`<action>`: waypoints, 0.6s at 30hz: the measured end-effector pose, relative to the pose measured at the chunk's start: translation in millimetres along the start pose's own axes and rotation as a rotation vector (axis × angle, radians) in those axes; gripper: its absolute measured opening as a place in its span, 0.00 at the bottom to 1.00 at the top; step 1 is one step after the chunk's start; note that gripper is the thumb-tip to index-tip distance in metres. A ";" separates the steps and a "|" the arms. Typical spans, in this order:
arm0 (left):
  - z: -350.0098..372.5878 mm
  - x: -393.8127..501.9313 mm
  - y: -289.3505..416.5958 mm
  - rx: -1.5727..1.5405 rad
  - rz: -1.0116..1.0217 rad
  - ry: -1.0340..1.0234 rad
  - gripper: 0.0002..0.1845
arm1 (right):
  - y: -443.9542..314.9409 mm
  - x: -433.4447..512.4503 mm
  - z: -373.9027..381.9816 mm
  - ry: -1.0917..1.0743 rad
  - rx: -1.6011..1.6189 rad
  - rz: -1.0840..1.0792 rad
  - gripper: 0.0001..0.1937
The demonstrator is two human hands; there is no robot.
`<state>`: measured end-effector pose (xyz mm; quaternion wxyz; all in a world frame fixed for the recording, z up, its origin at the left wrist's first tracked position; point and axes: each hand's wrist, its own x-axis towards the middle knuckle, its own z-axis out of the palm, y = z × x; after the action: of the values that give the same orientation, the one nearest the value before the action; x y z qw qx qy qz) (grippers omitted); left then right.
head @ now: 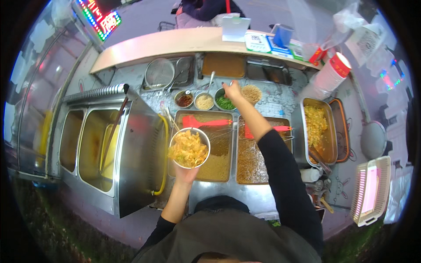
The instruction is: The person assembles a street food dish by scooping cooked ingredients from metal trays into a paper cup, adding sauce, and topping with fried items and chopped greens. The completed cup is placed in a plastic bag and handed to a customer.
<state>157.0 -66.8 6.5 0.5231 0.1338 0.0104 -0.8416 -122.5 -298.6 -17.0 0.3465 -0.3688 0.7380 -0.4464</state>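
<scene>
My left hand (186, 173) holds a white paper cup (208, 154) from below. Golden fried pieces (189, 148) heap above its rim, and thin wooden skewers (174, 123) stick out at the upper left. My right hand (233, 89) is stretched over a bowl of chopped green herbs (225, 103), its fingers bent; whether they grip a spoon handle is unclear. Left of the herbs sit a bowl of chopped pale topping (204, 101) with a spoon and a bowl of dark red condiment (183, 99). Bundled skewers (251, 94) stand just right of the hand.
Two sauce trays (213, 171) (251, 164) with red brushes (207, 123) lie before me. A deep fryer (98, 148) is at left, a metal pan of chopped food (315, 126) at right. Stacked paper cups (332, 72) lean near the counter ledge (164, 44). A person (210, 13) is beyond it.
</scene>
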 end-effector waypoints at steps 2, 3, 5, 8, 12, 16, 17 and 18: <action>-5.8 3.4 6.8 -0.067 0.020 0.095 0.31 | 12.9 44.8 31.8 0.204 -0.388 -0.043 0.50; -8.1 6.2 9.7 -0.005 0.036 0.071 0.31 | 21.6 64.2 41.2 0.239 -0.245 0.094 0.51; -11.6 10.6 14.3 0.005 0.016 -0.022 0.33 | 39.0 93.7 53.4 0.392 -0.607 -0.092 0.41; -14.7 18.9 20.2 0.036 0.020 0.022 0.33 | 53.9 108.9 47.7 0.304 -0.223 0.029 0.18; -19.9 23.5 24.1 0.019 0.000 0.008 0.34 | 55.3 61.7 13.5 0.020 -0.354 -0.413 0.12; -25.7 26.1 20.7 0.011 -0.006 0.098 0.32 | 50.0 -14.9 -30.7 -0.224 -0.573 -0.551 0.13; -26.7 27.1 19.2 -0.020 -0.017 0.111 0.30 | 47.7 -28.8 -38.1 -0.148 -0.537 -0.550 0.12; -27.4 27.8 17.4 0.077 0.008 0.068 0.31 | 45.5 -39.5 -44.4 -0.074 -0.481 -0.582 0.12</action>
<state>166.6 -94.7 -24.4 0.5205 0.1823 -0.0048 -0.8342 -151.2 -231.9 -35.3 0.1351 -0.6498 0.6731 -0.3264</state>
